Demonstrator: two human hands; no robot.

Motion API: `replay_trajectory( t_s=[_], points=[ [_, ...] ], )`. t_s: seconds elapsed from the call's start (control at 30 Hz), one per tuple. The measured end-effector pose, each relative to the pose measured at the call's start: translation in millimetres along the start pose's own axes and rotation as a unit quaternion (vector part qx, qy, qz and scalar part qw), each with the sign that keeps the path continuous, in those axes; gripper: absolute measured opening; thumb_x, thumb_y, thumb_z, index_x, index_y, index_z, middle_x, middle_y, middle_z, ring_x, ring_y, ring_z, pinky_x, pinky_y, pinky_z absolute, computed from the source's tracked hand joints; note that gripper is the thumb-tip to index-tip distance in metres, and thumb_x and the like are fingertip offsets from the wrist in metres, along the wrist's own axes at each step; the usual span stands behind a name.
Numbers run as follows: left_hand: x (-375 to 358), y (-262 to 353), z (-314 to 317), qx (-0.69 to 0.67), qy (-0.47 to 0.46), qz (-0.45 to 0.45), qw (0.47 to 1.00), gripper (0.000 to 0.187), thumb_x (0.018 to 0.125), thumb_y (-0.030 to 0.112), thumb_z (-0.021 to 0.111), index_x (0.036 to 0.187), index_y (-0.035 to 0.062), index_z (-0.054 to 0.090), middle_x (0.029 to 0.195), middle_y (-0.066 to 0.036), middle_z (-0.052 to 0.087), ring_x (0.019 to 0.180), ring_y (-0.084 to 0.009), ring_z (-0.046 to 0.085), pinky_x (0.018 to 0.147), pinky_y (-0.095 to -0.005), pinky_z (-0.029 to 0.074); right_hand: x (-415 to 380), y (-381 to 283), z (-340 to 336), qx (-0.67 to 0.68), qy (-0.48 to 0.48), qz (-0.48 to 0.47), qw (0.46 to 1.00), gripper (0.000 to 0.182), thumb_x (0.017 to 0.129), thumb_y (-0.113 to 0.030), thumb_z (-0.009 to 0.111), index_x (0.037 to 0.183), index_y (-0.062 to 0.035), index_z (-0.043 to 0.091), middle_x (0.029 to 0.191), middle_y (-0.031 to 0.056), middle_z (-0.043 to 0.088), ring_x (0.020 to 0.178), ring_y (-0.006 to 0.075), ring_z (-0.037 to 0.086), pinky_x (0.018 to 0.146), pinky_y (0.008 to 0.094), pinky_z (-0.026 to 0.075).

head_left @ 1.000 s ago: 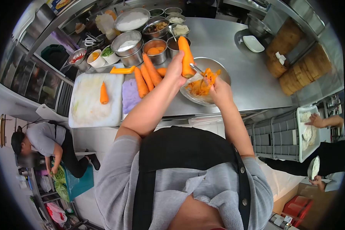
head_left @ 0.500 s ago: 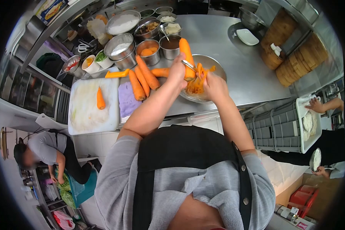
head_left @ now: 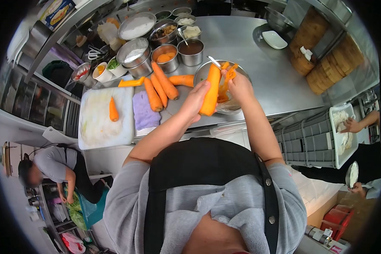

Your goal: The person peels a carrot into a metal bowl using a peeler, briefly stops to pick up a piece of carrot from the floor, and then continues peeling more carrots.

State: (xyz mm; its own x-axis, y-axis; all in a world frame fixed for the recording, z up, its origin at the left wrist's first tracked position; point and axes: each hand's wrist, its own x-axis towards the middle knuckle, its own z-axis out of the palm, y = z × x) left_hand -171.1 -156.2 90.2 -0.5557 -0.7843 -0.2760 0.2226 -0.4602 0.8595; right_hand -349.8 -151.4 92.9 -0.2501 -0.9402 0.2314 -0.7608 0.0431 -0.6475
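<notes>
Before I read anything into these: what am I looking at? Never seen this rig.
No machine: a person's bare hands, seen by a camera worn on their head, facing forward and down. The left hand holds a large carrot; the right hand holds what looks like a peeler at its far end, with orange strips alongside. Nearby is a bowl. The steel counter also bears loose carrots, a purple cloth, metal tubs and a white cutting board carrying a small carrot.

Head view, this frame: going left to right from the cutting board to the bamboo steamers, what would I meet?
White cutting board, purple cloth, left hand, held carrot, right hand, white dish, bamboo steamers.
</notes>
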Motion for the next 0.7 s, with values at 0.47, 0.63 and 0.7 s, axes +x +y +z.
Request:
replay_trajectory(
  t_s=[0.47, 0.63, 0.7],
  points=[
    [11, 8, -38, -0.076, -0.007, 0.047, 0.996, 0.038, 0.097, 0.041, 0.044, 0.115, 0.0078, 0.047, 0.095, -0.009, 0.058, 0.073, -0.0211, 0.06, 0.06, -0.0358, 0.053, -16, -3, -1, 0.062, -0.007, -0.06, 0.996, 0.035, 0.095, -0.04, 0.045, 0.096, -0.0086, 0.06, 0.084, 0.0183, 0.063, 0.083, 0.0394, 0.059, 0.07, 0.0466, 0.045],
    [73, 28, -34, -0.149, 0.041, 0.116, 0.981, 0.038, 0.096, 0.042, 0.048, 0.115, 0.0079, 0.048, 0.093, -0.009, 0.058, 0.081, -0.0226, 0.059, 0.068, -0.0371, 0.052, -22, -11, 3, -0.016, -0.019, -0.103, 0.994, 0.033, 0.094, -0.04, 0.047, 0.094, -0.0092, 0.059, 0.08, 0.0183, 0.063, 0.077, 0.0392, 0.06, 0.067, 0.0475, 0.046],
    [84, 31, -31, -0.146, 0.054, 0.111, 0.982, 0.038, 0.096, 0.04, 0.048, 0.115, 0.0073, 0.048, 0.093, -0.009, 0.058, 0.08, -0.023, 0.059, 0.068, -0.0373, 0.052, -22, -12, 1, -0.057, -0.037, -0.102, 0.992, 0.031, 0.093, -0.039, 0.048, 0.093, -0.0097, 0.059, 0.079, 0.0179, 0.063, 0.075, 0.039, 0.06, 0.066, 0.0478, 0.046]
  ],
)
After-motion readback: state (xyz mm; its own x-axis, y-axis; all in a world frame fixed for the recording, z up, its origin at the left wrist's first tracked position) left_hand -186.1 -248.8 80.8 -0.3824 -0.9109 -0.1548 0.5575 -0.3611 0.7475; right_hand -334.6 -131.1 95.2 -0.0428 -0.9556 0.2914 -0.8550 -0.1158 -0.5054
